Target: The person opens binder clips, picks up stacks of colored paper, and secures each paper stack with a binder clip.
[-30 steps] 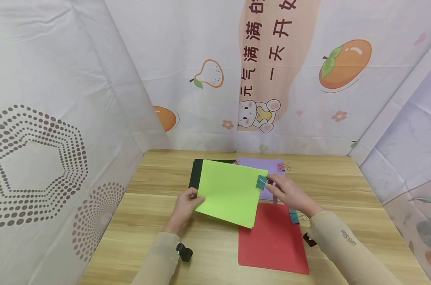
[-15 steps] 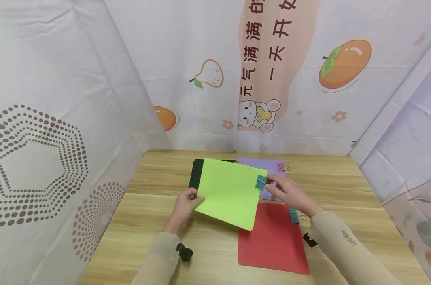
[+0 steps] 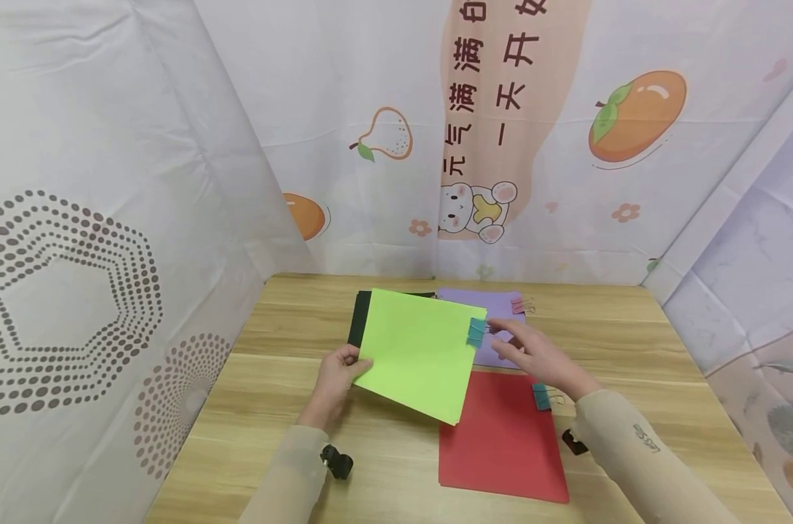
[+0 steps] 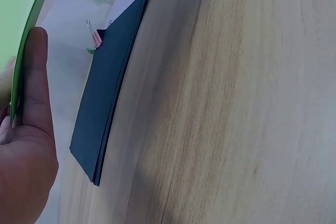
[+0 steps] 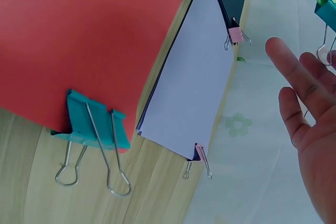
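Observation:
My left hand [image 3: 336,375] grips the lower left edge of a stack of lime-green paper [image 3: 419,353], thumb on top and fingers beneath. The stack is held tilted above the table. On its right edge sits a teal binder clip [image 3: 476,332]. Beside that clip is my right hand [image 3: 534,356], thumb and index finger spread apart. Its other fingers [image 5: 299,74] look fairly straight in the right wrist view; a fingertip lies near the clip's wire handle, and contact is hard to tell. A red paper stack [image 3: 501,451] with its own teal clip [image 3: 541,397] lies below.
Behind the green stack lie a black paper stack [image 4: 107,93] and a purple one [image 5: 189,72], each with a pink binder clip. All rest on a wooden table [image 3: 265,437]. Printed curtains [image 3: 344,80] enclose the back and sides.
The green stack has shifted slightly left with my left hand. My right thumb has moved away from the clip on it, and a gap now shows between thumb and clip.

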Tool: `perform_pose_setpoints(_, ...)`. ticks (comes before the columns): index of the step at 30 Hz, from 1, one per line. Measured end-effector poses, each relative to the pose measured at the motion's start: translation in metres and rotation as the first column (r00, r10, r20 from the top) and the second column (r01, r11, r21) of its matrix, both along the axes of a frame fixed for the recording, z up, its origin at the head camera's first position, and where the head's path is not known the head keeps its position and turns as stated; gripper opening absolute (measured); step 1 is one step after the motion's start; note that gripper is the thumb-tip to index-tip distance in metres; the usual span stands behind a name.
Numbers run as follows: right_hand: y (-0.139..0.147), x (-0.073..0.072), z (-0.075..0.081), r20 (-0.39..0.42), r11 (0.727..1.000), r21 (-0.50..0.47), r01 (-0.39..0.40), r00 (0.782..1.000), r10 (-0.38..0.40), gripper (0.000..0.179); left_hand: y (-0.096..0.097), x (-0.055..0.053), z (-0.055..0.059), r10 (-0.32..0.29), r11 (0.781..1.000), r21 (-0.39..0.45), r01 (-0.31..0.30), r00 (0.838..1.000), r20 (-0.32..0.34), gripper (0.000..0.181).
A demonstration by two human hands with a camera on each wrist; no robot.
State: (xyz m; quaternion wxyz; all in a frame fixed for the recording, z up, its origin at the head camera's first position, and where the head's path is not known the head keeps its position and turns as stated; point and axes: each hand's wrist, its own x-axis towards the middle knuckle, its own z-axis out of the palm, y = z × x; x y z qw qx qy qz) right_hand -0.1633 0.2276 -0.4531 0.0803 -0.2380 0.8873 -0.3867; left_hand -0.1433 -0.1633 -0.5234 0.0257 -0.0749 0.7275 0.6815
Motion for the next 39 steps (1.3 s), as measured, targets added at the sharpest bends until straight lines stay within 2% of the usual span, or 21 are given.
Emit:
perform_pose_setpoints(8,0.008,0.001,-0.002,-0.005,1.0,-0.003,0.02,1.0,-0.02,0.058,-0.006,0.0,0.002,0.025,0.999,0.026,-0.026,0.999,0.024,0.011)
perform_pose_setpoints(13,0.017,0.003,-0.006,-0.026,0.999,0.021,0.04,0.999,-0.04,0.056,-0.012,0.001,0.003,0.022,1.0,0.012,-0.023,0.999,0.045,0.016)
perform_pose_setpoints(17,0.023,0.006,-0.007,-0.029,0.998,0.036,0.046,0.999,-0.045,0.055,-0.016,0.003,0.004,0.026,0.999,0.032,-0.027,0.998,0.052,0.021)
perform_pose_setpoints(23,0.035,0.011,-0.011,-0.048,0.998,0.043,0.052,0.998,-0.05,0.053,-0.024,0.002,0.003,0.069,0.994,0.079,-0.074,0.996,0.061,0.022)
perform_pose_setpoints(39,0.061,0.021,-0.026,-0.104,0.993,0.079,0.09,0.991,-0.082,0.048,-0.058,0.003,0.006,0.122,0.992,0.023,-0.124,0.988,0.091,0.027)
